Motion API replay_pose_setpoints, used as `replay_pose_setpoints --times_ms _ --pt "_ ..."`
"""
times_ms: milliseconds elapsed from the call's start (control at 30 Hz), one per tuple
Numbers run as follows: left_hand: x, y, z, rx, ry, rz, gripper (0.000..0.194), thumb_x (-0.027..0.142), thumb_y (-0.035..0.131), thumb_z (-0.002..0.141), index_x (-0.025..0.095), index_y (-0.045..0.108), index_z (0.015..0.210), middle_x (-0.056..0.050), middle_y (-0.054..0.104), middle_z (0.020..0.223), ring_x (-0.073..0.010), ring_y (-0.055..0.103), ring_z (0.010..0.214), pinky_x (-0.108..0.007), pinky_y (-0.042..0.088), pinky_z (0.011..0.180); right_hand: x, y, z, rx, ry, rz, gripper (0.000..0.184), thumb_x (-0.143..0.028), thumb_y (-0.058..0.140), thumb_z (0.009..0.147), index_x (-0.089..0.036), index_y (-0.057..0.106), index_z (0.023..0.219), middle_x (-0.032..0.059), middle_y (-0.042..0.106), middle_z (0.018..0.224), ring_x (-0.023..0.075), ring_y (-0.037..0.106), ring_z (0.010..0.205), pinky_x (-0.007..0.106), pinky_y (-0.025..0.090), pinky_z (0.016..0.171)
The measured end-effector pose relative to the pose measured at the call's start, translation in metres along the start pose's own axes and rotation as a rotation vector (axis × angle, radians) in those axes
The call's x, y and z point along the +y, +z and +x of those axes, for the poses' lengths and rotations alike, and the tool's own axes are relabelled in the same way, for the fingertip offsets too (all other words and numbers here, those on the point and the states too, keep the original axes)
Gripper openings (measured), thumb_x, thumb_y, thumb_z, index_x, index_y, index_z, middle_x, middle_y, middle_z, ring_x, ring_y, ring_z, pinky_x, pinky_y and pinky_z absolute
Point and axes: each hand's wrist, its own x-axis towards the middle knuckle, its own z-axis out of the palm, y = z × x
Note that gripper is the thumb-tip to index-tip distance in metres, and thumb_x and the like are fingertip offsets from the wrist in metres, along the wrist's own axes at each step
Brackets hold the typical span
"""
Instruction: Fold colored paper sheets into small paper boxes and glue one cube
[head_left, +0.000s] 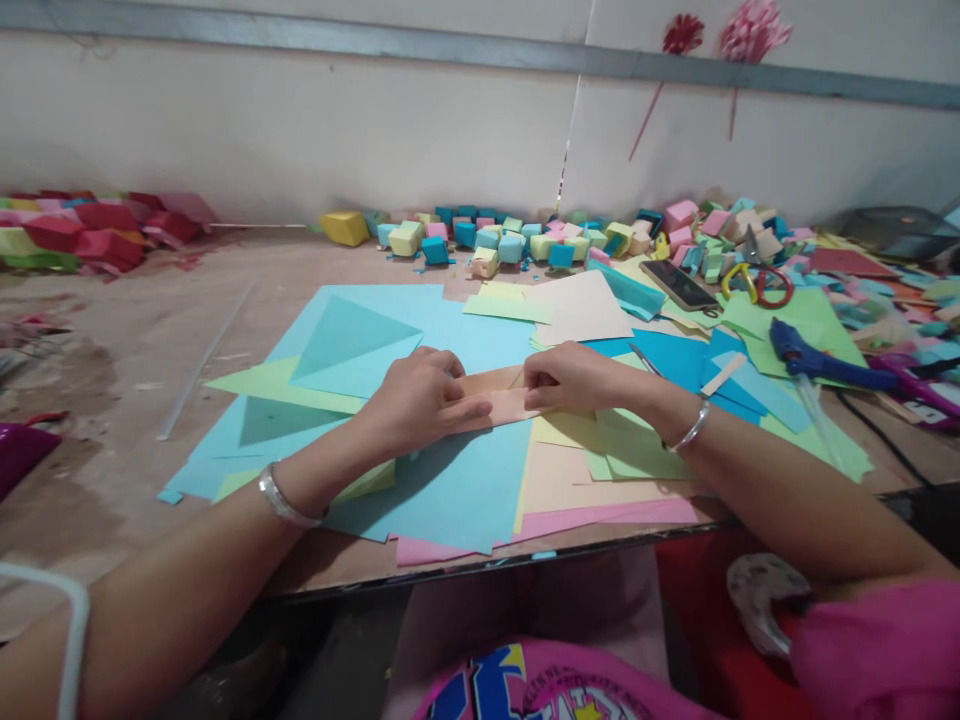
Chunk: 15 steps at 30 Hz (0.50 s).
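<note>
A peach-coloured strip of folded paper (496,393) is stretched between my two hands, just above the stacked sheets. My left hand (424,398) grips its left end, with the thumb along the lower edge. At the right end, my right hand (571,380) pinches the strip with curled fingers. Underneath lies a large light blue sheet (465,490). Left of my hands rests a blue sheet with a folded, triangular look (352,345), over a pale green piece (281,385). Peach and green sheets (637,450) spread below my right hand.
Small coloured paper boxes (510,248) line the wall, and red ones (112,235) pile up at far left. On the right are a phone (681,287), scissors (772,287) and a blue glue gun (832,360) with a cord. The table's front edge (570,548) runs below the sheets.
</note>
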Motion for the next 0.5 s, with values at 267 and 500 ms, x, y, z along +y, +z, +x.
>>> replay_pose_setpoints --times_ms 267,500 --pt "-0.0002 0.0036 0.0010 -0.008 -0.005 0.116 0.035 0.047 0.063 0.080 0.020 0.069 0.058 -0.007 0.065 0.090 -0.0209 0.054 0.078 -0.033 0.036 0.067 -0.0013 0.0018 -0.0019 0.010 0.001 -0.032 0.025 -0.044 0.066 0.077 -0.021 0.057 0.079 0.0016 0.063 0.075 0.0131 0.050 0.065 0.026 0.029 0.054" --pt "0.0052 -0.0007 0.0003 -0.030 -0.035 0.065 0.033 0.042 0.064 0.079 0.019 0.065 0.055 -0.007 0.064 0.089 -0.0180 0.053 0.073 -0.031 0.035 0.065 0.0046 -0.0012 -0.0016 -0.042 0.016 -0.034 0.019 -0.037 0.068 0.076 -0.022 0.059 0.079 0.0003 0.065 0.077 0.0130 0.052 0.066 0.026 0.031 0.055"
